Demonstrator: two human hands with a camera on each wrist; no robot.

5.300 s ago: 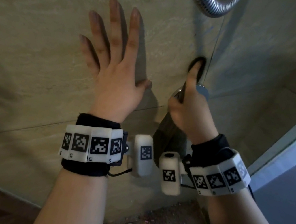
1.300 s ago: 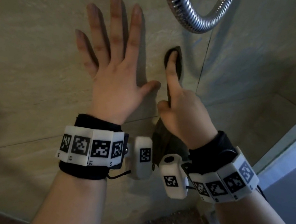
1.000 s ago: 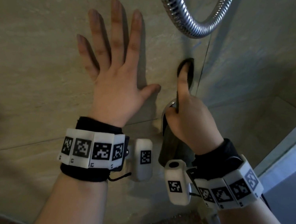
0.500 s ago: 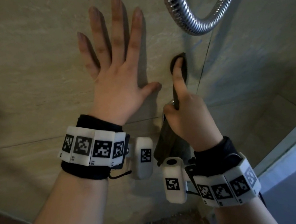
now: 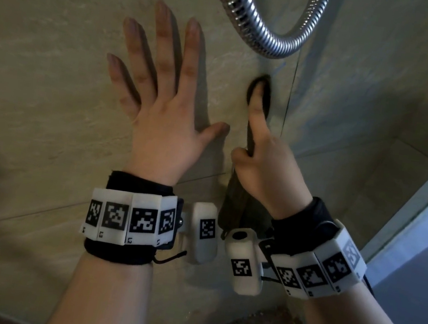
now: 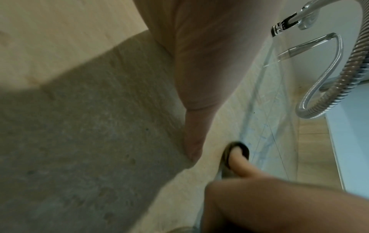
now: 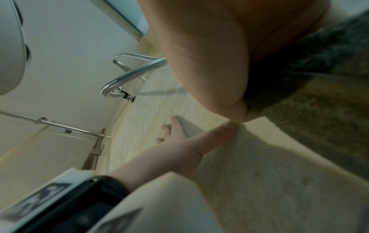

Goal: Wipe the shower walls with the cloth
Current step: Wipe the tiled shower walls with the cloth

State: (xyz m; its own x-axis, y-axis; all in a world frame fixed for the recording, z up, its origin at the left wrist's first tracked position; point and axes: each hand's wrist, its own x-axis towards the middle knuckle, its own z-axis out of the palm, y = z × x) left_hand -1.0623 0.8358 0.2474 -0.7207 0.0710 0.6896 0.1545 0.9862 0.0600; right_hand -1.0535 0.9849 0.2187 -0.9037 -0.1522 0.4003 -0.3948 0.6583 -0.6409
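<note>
Head view: left hand (image 5: 158,114) flat on the beige tile wall (image 5: 41,66), fingers (image 5: 158,42) spread straight, holding nothing, looks like a brace. Right hand (image 5: 267,167) at its 3 o'clock, index finger (image 5: 257,104) extended and pressing the dark cloth (image 5: 239,207) onto the wall just beside the vertical grout line (image 5: 290,95); other fingers curled round the cloth, rest of it hanging toward 6 o'clock under the wrist. Metal shower hose (image 5: 255,26) loops at 12 o'clock, clear of both hands. Left wrist view: cloth tip wrapped over the right fingertip, touching tile; hose and bracket (image 6: 285,23) at 2 o'clock. Right wrist view: blurred; palm close to the lens, cloth bunched dark at 3 o'clock, left thumb (image 7: 217,134) near centre. Step, my read: mid-wipe, detail work along the joint. Next move likely needs steady fingertip pressure along the grout line, then a flatter cloth for the open tile; watch the hose overhead.
</note>
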